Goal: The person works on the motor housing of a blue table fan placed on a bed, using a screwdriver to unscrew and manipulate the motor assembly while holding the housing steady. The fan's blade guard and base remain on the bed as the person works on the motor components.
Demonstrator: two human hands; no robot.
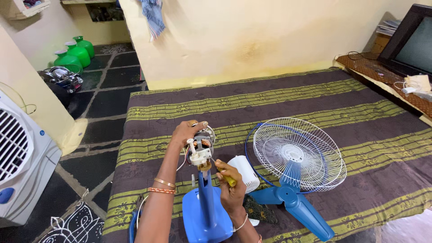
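Gripping fan motor (201,148) upright, left hand (185,131) | right hand (228,177) clenches yellow screwdriver (228,180), tip toward motor

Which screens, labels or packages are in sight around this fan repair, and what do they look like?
Television screen: far right on a low shelf, flat, black frame, dark and switched off.
Stack of papers: behind the television, pale, flat.
Label on the air cooler: far left, a small blue dot on white casing.
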